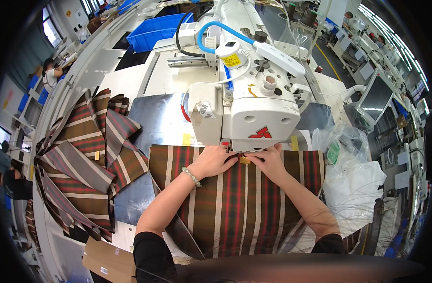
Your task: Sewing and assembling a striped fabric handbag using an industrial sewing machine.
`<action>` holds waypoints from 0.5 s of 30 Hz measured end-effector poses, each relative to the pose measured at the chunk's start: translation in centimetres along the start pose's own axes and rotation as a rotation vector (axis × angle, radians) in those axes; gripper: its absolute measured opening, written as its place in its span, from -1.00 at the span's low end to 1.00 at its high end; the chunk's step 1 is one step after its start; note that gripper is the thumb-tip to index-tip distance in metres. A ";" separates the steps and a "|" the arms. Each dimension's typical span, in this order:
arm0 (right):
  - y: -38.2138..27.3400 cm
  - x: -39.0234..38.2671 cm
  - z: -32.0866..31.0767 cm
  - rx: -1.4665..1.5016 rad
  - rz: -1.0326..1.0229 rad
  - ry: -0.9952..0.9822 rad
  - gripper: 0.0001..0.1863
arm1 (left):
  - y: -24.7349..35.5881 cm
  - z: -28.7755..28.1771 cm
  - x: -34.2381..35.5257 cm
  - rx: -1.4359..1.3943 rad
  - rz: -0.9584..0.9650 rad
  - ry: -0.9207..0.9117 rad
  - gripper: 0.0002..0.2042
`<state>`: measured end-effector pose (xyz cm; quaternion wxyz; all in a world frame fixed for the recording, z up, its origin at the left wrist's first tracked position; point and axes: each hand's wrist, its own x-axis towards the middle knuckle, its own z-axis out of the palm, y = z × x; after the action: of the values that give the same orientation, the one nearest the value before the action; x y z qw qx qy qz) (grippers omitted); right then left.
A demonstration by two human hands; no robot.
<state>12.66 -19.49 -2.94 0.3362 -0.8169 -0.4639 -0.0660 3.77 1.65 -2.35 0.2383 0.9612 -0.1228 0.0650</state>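
Striped fabric [244, 203], brown with red plaid bands and pale stripes, lies flat on the worktop [131, 82] directly in front of the person, its far edge pushed up under the head of a white industrial sewing machine [251, 113]. In the head view, the left hand [215, 160] rests palm down on the cloth just left of the needle area, fingers stretched forward and held close together, pressing the fabric rather than pinching it; a beaded bracelet [191, 176] sits on that wrist. The right hand [271, 160] lies flat on the cloth just right of the needle area in the same way, fingers extended and pressed onto the material, its fingertips nearly meeting those of the left hand. Between the two sets of fingertips a small yellowish tag [245, 160] shows on the fabric edge. Both forearms come in from the lower edge, with black sleeves at the elbows. To the person's left a heap of cut pieces [84, 160] in the same stripe is piled on the worktop, apart from the piece under the hands. A blue plastic bin [154, 30] stands at the far side behind the machine, and crumpled clear plastic bags [348, 160] lie to the right. A brown cardboard box [107, 262] sits at the near left edge.
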 end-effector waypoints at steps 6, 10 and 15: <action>-1.3 0.2 -0.3 -0.161 -0.106 0.060 -0.91 | 0.3 0.3 -0.1 0.025 0.048 0.107 -0.76; -1.8 0.4 -0.2 -0.261 -0.161 0.084 -0.88 | 0.5 0.2 -0.3 0.050 -0.004 0.069 -0.78; -1.7 0.3 -0.5 -0.188 -0.123 0.071 -0.89 | 0.6 0.3 -0.3 0.049 0.014 0.106 -0.79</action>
<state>11.59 -18.94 -1.63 0.2698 -0.8120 -0.4926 -0.1587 3.35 1.07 -2.41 0.2206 0.9611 -0.1149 0.1203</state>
